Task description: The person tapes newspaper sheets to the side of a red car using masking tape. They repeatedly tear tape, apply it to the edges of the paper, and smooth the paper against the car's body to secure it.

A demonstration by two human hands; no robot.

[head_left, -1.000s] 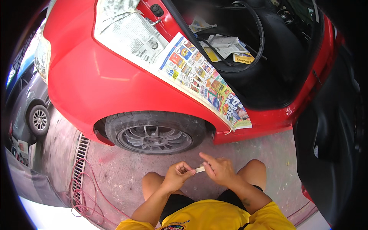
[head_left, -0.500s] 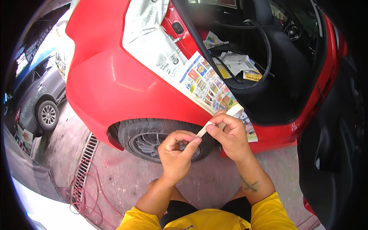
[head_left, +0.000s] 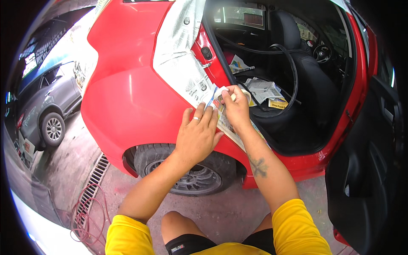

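Observation:
My left hand (head_left: 197,131) lies flat with its fingers apart. Its fingertips press on the masking paper at the edge of the red rear panel (head_left: 127,102) of a car. Just beyond them, my right hand (head_left: 236,109) pinches a roll of masking tape (head_left: 247,98), partly hidden behind the fingers. White newspaper (head_left: 180,70) covers the strip between the panel and the door opening. Below it, a colourful printed sheet (head_left: 224,121) continues down that edge, mostly covered by my hands and right forearm.
The rear wheel (head_left: 197,178) sits below my left forearm. At right, the black-lined door (head_left: 361,165) stands wide. A black rubber strip (head_left: 294,74) loops across the doorway, near loose papers (head_left: 261,90) inside. A red hose (head_left: 91,208) lies by a floor grate (head_left: 97,172); a grey car (head_left: 53,100) is parked at far left.
Both hands have moved up and forward from in front of the wheel to the papered edge. My left hand has let go of the tape strip and flattened out; my right keeps the roll.

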